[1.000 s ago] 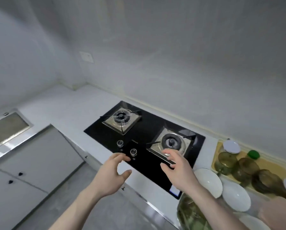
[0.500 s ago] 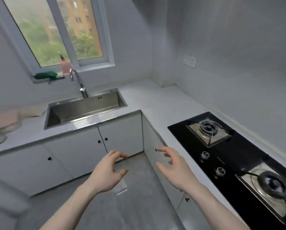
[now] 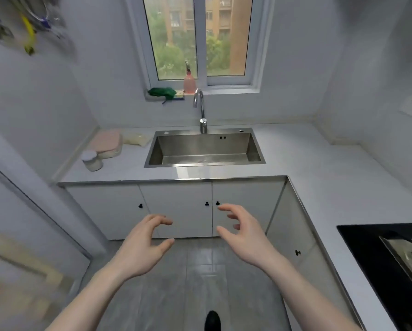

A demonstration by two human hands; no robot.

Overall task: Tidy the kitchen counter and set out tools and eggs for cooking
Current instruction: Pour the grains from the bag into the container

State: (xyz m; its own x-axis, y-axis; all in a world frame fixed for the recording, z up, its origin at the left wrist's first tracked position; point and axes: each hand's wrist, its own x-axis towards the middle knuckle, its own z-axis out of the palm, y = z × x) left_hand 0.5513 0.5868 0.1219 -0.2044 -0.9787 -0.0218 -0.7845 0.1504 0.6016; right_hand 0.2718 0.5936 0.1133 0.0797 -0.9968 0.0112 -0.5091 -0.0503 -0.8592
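Observation:
My left hand and my right hand hover in front of me over the floor, fingers loosely curled, holding nothing. Ahead lies the white counter with a steel sink set in it. Left of the sink sit a pink-lidded container, a pale bag and a small white-lidded jar. No eggs show in this view.
A curved tap stands behind the sink under a window. On the sill rest a green cloth and a pink bottle. The black hob fills the lower right. White cabinet doors run below; utensils hang at upper left.
The view has swung left from the hob and dishes to face the sink and window. Both hands stay raised and empty in the same pose.

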